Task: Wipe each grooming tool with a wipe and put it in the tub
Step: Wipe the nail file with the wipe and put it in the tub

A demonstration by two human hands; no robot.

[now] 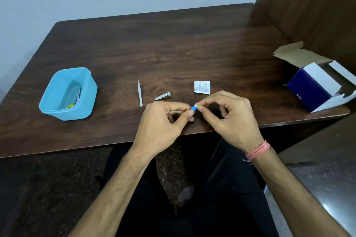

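Hands pinching a small blue tool [193, 108] and a white wipe [196, 104] between them above the counter's near edge.

Left hand [163, 121] pinches the blue tool between thumb and forefinger; right hand [229, 115] pinches the wipe against its tip. Just beyond lie nail clippers [163, 96], tweezers [140, 93] and a torn white sachet [201, 87]. The blue tub [57, 110] stands well to the left, holding a few items. An open box [316, 82] sits at the right of the dark wooden counter [154, 48], near pale walls.
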